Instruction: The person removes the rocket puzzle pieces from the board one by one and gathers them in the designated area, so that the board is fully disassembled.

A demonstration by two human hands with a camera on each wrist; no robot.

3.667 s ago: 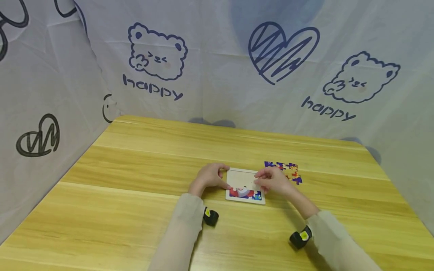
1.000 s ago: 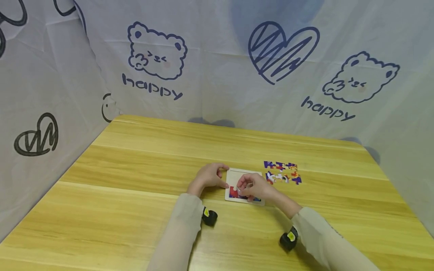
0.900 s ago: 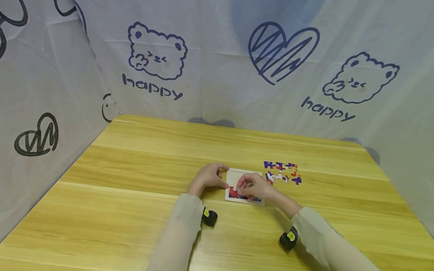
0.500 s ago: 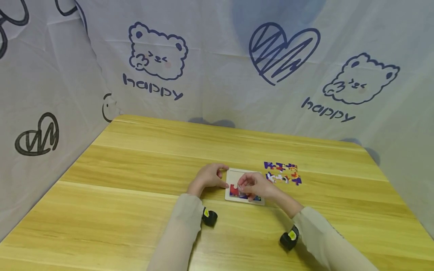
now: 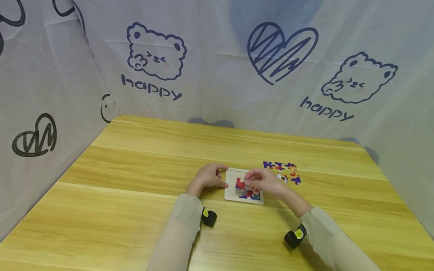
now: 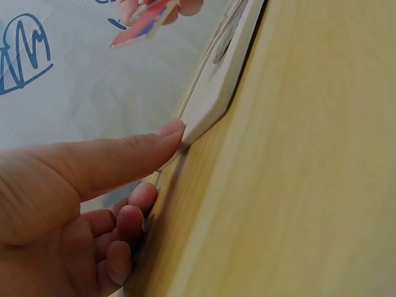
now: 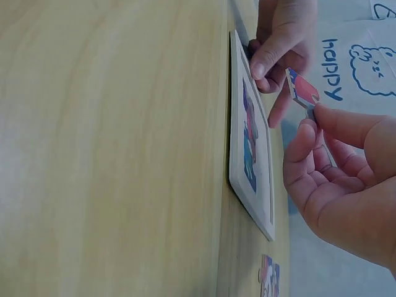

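In the head view, my right hand (image 5: 266,182) pinches a red jigsaw piece (image 5: 240,183) with a blue edge between thumb and fingertips. The piece hovers tilted over the puzzle tray (image 5: 231,194), clear of it in the right wrist view. Other joined pieces (image 5: 252,195) lie in the tray's near right part; the bare pale base shows at the near left corner and far half. My left hand (image 5: 208,175) rests at the tray's left side, its straight thumb (image 6: 148,148) on the rim and its index finger reaching the far left corner. The remaining left fingers bend loosely beside it.
Several loose jigsaw pieces (image 5: 292,176) lie on the wooden table (image 5: 152,158) just right of the tray, partly behind my right hand. White cloth (image 5: 217,75) with bear and heart drawings hangs behind the table and along its left side.
My right hand has moved from the tray's right edge to its near row, then lifted the red piece from the near left corner, up and to the right. My left hand has stayed put.
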